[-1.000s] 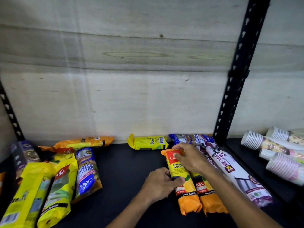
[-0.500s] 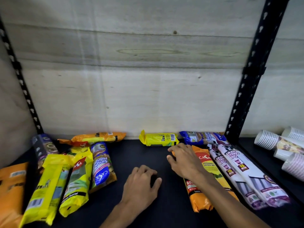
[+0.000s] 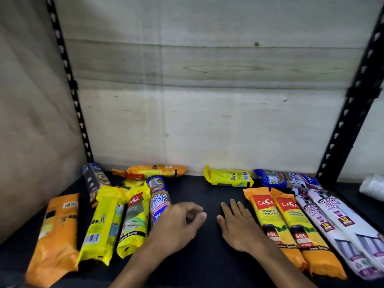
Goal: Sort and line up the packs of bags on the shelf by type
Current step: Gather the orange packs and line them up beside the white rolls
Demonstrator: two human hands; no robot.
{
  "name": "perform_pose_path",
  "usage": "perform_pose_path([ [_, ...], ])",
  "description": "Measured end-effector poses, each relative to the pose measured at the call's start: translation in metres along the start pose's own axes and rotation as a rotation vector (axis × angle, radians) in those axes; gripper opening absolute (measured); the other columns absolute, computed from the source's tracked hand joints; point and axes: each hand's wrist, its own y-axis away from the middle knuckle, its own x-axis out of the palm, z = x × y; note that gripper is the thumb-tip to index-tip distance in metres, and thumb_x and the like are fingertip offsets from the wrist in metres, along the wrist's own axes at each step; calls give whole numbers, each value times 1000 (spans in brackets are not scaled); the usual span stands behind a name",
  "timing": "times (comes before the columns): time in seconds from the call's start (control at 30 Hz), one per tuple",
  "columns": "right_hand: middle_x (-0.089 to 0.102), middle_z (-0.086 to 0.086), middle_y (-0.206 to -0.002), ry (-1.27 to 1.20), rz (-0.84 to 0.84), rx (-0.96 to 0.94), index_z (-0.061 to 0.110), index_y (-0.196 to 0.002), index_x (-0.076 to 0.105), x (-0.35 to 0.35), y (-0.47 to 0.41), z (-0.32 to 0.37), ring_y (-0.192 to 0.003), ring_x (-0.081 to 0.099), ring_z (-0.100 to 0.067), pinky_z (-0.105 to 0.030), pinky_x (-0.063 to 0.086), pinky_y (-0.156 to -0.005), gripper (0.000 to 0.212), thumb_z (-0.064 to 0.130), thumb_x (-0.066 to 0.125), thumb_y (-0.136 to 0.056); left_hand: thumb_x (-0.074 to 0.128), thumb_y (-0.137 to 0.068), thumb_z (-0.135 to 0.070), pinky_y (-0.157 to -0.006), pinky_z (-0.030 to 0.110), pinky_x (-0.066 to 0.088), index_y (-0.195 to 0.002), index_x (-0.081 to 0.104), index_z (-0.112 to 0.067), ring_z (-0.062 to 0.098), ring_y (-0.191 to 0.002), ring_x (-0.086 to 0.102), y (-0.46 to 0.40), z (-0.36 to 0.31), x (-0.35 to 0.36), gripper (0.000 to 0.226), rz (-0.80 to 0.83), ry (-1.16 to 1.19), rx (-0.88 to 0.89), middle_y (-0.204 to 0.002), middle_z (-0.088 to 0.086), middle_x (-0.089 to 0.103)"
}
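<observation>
Packs of bags lie spread over the black shelf (image 3: 207,267), sorted only in part. Toward the right edge, two orange packs (image 3: 270,221) (image 3: 299,225) lie side by side and touching, red labels facing up, their long sides running from the front toward the back wall. Just to their right two white drawstring packs (image 3: 324,229) (image 3: 349,223) lie parallel to them, also touching each other. A blue pack (image 3: 284,178) lies crosswise along the back edge behind these four, and a yellow pack (image 3: 228,177) lies crosswise near the middle of the back edge.

At the left side the packs are mixed. Another orange pack (image 3: 56,235) sits nearest the left edge, then two yellow packs (image 3: 104,223) (image 3: 135,221), then a blue pack (image 3: 159,201). Behind them a dark pack (image 3: 95,179) lies in the back left corner and an orange pack (image 3: 153,171) lies crosswise by the wall.

Both hands are over the bare middle of the shelf and hold nothing. The left hand (image 3: 178,225) has its fingers loosely curled, its back just beside the blue pack at the left. The right hand (image 3: 239,223) is spread flat, palm down, just left of the two orange packs; whether it touches them is unclear. White paper cups (image 3: 373,187) show at the far right, beyond the black upright post (image 3: 349,113).
</observation>
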Motion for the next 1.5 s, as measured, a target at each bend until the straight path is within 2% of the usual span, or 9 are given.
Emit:
perform_pose_path([
  [0.1,-7,-9,-166,-17,-22,12,19,-159,2,5,1,0,-152,-9,-26,-40,-1,-123,61,46,11,-104,61,-89,-44,-62,5,42,-93,69,-35,-10,-75,61,-24,11,-37,12,-161,12,-51,-83,-21,68],
  [0.23,-6,-7,-166,-28,-62,9,19,-158,3,6,4,3,-152,-9,-25,-39,-3,-122,96,64,-20,-76,66,-84,-41,-89,35,50,-121,64,-29,22,-112,61,-71,63,-78,39,-297,-307,-136,-122,-3,65],
  [0.37,-6,-7,-166,-41,-77,4,20,-158,3,7,5,3,-152,-9,-25,-39,-3,-122,121,63,-31,-51,72,-77,-37,-106,45,42,-146,40,-30,36,-132,43,-103,111,-100,76,-73,-611,-273,-149,9,43],
  [0.53,-7,-6,-166,-49,-98,0,20,-158,3,7,5,2,-152,-10,-24,-38,-4,-121,122,63,-31,-49,70,-77,-44,-89,40,53,-139,45,-35,29,-118,59,-113,124,-101,67,4,-677,-274,-133,4,60],
  [0.9,-7,-6,-166,-54,-87,11,21,-158,3,7,4,3,-152,-10,-24,-38,-4,-121,121,63,-31,-49,72,-81,-40,-77,38,49,-120,63,-36,27,-102,64,-104,101,-102,40,-188,-609,-77,-112,-3,70],
  [1.0,-5,-7,-166,-80,-50,26,21,-158,4,6,4,4,-152,-9,-25,-39,-2,-122,96,65,-19,-76,74,-80,-41,-74,34,45,-118,64,-39,25,-102,63,-100,90,-109,40,-192,-535,-44,-111,-5,71],
  [1.1,5,-8,-166,-153,-12,44,16,-158,12,-6,0,4,-153,1,-26,-39,5,-123,64,49,21,-104,78,-77,-37,-76,33,46,-114,67,-39,21,-99,65,-94,78,-117,39,-156,-439,46,-110,-7,72],
  [1.33,33,4,-156,-648,-320,-74,27,-152,30,-59,2,17,-143,32,-15,-36,32,-114,66,60,39,-96,83,-73,-27,-80,19,48,-112,68,-41,2,-101,63,-78,56,-118,44,46,-299,268,-114,-19,68],
  [1.5,50,12,-142,-675,-100,-253,37,-144,43,-75,6,29,-130,47,-7,-30,43,-104,66,67,53,-86,82,-73,-26,-85,13,49,-113,69,-38,-7,-105,60,-68,38,-101,43,91,-188,369,-114,-24,66],
])
